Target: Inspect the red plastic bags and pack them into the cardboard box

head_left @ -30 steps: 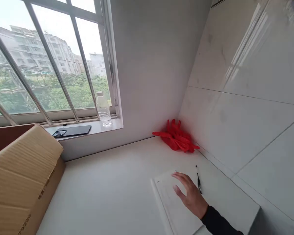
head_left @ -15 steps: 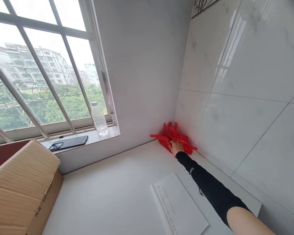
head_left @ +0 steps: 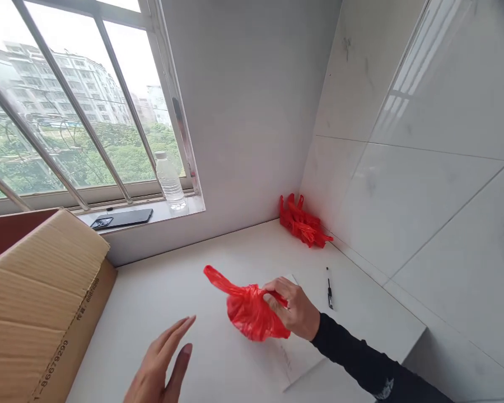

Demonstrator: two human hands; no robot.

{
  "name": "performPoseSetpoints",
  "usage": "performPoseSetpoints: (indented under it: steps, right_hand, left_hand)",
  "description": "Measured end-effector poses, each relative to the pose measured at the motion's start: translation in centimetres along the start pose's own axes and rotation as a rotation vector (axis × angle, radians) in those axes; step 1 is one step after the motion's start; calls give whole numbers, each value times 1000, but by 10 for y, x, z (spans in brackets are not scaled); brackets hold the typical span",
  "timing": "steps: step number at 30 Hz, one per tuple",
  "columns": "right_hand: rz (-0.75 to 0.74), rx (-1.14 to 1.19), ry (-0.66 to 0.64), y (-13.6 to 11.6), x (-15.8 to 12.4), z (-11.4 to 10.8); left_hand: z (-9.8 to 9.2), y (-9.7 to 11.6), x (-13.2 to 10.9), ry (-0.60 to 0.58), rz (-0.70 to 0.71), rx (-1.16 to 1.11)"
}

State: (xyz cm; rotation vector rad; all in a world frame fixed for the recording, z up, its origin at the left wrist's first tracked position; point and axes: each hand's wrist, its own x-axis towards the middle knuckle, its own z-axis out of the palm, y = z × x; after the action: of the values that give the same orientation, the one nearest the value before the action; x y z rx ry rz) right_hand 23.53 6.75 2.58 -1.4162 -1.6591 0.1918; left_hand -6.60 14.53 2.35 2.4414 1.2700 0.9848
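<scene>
A crumpled red plastic bag (head_left: 252, 313) hangs above the white table, one handle loop sticking out to the left. My right hand (head_left: 292, 305), in a black sleeve, grips its right side. To the left of the bag, my left hand (head_left: 163, 358) is raised with thumb and fingers apart, touching nothing. More red bags (head_left: 304, 224) lie piled in the back corner against the walls. Beneath the held bag, a white booklet (head_left: 302, 364) is partly covered by the bag and my right hand.
A black pen (head_left: 330, 291) lies on the table (head_left: 159, 291) at the right. An open cardboard box (head_left: 46, 280) stands at the left. On the windowsill are a clear bottle (head_left: 170, 182) and a dark phone (head_left: 124, 219). Tiled wall (head_left: 437, 212) borders the right side.
My right hand has come back from the corner pile toward the table's middle with a red bag in it. My left hand has entered at the bottom. The pen is now fully visible.
</scene>
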Motion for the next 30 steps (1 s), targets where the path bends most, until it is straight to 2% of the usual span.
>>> performPoseSetpoints:
  steps: [3, 5, 8, 12, 15, 18, 20, 23, 27, 29, 30]
  right_hand:
    - [-48, 86, -137, -15, -35, 8]
    - [-34, 105, -176, -15, -54, 9]
    - [28, 98, -168, -12, -77, 9]
    - [-11, -22, -160, 1, -98, 6]
    - [37, -61, -111, 27, -106, -15]
    - [116, -34, -34, 55, -108, -46]
    - [77, -3, -95, 59, -110, -55]
    - [17, 59, -217, 44, -113, -43]
    - [61, 90, -205, 27, -113, -20]
    - [88, 98, -185, 31, -110, -22]
    - [110, 99, -170, 34, -109, -27]
  left_hand:
    - [27, 29, -9, -173, 1, -98]
    - [37, 51, -21, -312, -38, -186]
    - [41, 74, -43, -453, -135, -288]
    - [41, 80, -73, -515, -202, -378]
    - [47, 83, -86, -482, -220, -317]
    - [62, 96, -91, -368, -297, -240]
    - [73, 108, -92, -322, -289, -247]
    - [87, 118, -94, -308, -181, -286]
    - [91, 122, -93, -299, -75, -272]
    - [85, 122, -92, -273, -94, -284]
    - [81, 122, -92, -247, -151, -285]
